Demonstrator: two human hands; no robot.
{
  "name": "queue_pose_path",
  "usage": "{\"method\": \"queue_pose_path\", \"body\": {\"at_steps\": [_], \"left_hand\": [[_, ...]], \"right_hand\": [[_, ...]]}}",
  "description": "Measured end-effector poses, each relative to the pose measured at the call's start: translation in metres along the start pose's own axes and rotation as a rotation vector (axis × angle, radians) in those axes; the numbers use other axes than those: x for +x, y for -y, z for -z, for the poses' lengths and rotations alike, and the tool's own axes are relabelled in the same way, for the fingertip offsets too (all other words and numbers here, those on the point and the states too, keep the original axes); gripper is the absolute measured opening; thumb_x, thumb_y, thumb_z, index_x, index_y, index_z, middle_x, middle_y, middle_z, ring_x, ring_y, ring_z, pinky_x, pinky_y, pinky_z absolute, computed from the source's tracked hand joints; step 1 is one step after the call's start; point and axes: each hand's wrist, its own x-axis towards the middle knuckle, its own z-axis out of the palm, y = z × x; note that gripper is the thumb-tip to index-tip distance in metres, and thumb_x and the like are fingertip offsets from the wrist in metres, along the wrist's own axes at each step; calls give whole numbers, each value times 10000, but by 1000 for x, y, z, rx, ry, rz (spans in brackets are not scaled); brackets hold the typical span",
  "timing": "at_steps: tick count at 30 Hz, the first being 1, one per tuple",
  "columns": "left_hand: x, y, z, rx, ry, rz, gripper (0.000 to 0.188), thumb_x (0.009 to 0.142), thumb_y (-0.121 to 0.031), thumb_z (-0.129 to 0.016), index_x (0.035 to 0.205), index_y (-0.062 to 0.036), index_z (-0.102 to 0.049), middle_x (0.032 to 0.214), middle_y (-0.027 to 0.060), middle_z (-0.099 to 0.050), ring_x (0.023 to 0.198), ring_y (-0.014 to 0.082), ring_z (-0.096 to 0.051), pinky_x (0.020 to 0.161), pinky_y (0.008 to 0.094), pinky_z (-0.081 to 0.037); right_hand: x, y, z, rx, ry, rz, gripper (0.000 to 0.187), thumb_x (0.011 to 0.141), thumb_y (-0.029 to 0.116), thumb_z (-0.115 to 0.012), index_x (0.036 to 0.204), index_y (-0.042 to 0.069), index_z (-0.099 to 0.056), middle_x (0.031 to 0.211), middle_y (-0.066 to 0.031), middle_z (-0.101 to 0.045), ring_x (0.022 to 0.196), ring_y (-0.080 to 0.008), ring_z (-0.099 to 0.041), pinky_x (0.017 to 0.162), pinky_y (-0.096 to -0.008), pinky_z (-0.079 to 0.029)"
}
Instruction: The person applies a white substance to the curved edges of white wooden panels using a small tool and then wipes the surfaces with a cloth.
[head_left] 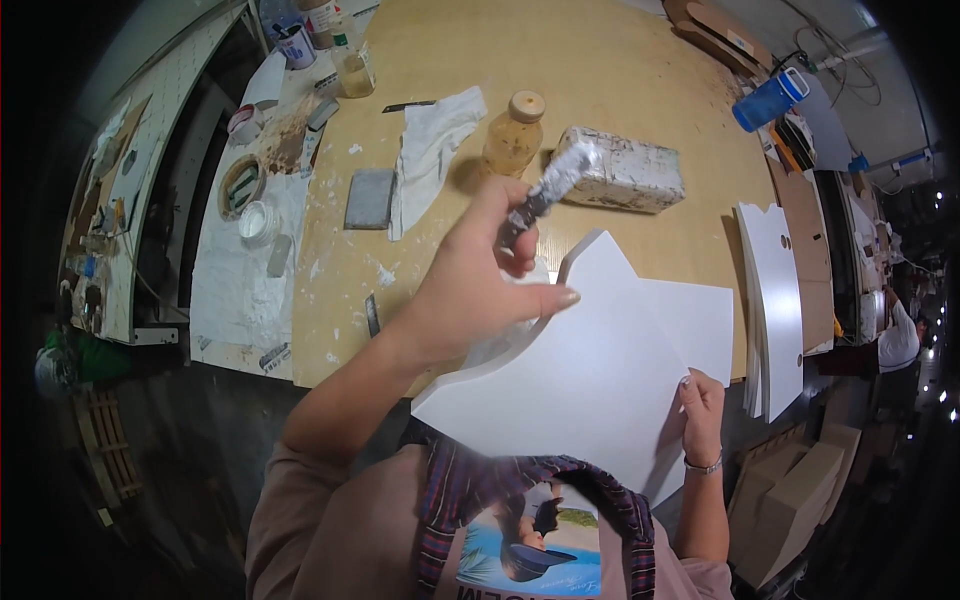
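Note:
A white shaped panel [600,350] with a curved left edge and a pointed top is held tilted before me, above the table's near edge. My left hand [470,270] is closed round a short, narrow tool [548,192], dark at the grip and smeared whitish at its end; its exact kind is unclear. The left thumb lies against the panel's upper left edge. On the panel's lower right side, my right hand [703,405] grips the edge, thumb on the face and fingers hidden behind. Some whitish material [500,345] shows partly behind the panel.
Beyond my hands stand a stained block [625,170] and a lidded bottle [514,135] on the yellowish table [440,50]. A white cloth [430,150] lies by a grey pad [370,198]. An open white jar [258,223] is at left, stacked white panels [775,310] at right.

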Motion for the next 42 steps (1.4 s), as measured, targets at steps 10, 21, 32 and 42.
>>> {"method": "queue_pose_path", "body": {"at_steps": [10, 21, 32, 42], "left_hand": [[-29, 1, 38, -200, -6, 164, 572, 638, 11, -749, 1135, -40, -470, 849, -41, -442, 772, 60, -451, 719, 213, -411], [-37, 26, 39, -530, -306, 87, 189, 857, -62, -534, 1028, -12, -471, 779, 11, -466, 685, 87, -475, 652, 231, -424], [-16, 13, 9, -495, -226, 141, 166, 860, -56, -533, 1006, -31, -457, 761, 3, -460, 664, 76, -463, 635, 205, -409], [-16, 7, 5, -479, -204, 125, 191, 850, -19, -545, 1017, -28, -452, 789, 0, -455, 677, 79, -461, 653, 222, -420]], "right_hand": [[4, 2, 1, 60, -10, -37, 467, 913, 323, -544, 584, 55, -348, 549, 39, -302, 538, -62, -264, 476, -263, -207], [-9, 20, 36, 120, -525, -46, 431, 953, 278, -532, 624, 53, -368, 612, 60, -305, 587, -56, -258, 506, -252, -208], [-25, 3, 54, 316, -596, -18, 412, 967, 281, -513, 654, 52, -375, 653, 79, -332, 627, -47, -258, 535, -229, -223], [-29, 1, 52, 352, -525, -76, 413, 957, 282, -530, 634, 71, -384, 650, 90, -335, 621, -39, -260, 529, -225, -218]]}}
